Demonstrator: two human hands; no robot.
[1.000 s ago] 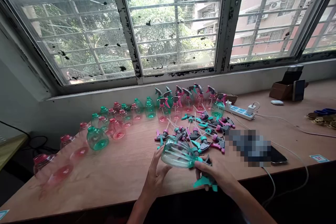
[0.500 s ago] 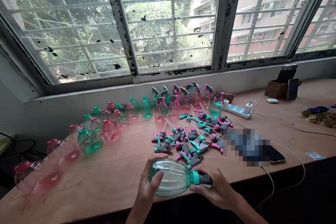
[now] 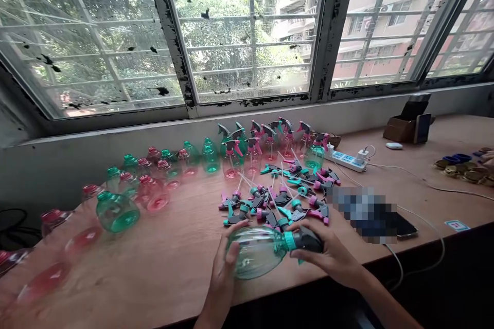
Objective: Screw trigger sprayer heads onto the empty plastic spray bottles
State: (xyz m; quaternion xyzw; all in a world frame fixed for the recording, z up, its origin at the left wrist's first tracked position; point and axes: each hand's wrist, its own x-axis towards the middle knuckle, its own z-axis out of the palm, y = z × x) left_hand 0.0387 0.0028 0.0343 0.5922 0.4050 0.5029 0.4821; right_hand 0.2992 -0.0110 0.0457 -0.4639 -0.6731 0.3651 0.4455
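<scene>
I hold a clear green spray bottle [image 3: 258,253] on its side just above the near edge of the wooden table [image 3: 173,247]. My left hand [image 3: 226,267] wraps round the bottle's base end. My right hand [image 3: 328,252] grips the dark spray head [image 3: 306,240] at the bottle's teal collar. Just beyond the bottle lies a heap of loose pink and teal spray heads [image 3: 281,193] with thin dip tubes.
Uncapped pink and green bottles [image 3: 150,185] stand in a curved row to the left. Bottles with spray heads [image 3: 266,141] stand by the window sill. A power strip [image 3: 345,159], a phone [image 3: 401,223] with cable, a small cardboard box [image 3: 405,126] and small round objects [image 3: 463,167] lie to the right.
The bottle has swung round in my hands and dropped towards the table's near edge. My right hand shifted its grip on the spray head, and the teal trigger no longer shows.
</scene>
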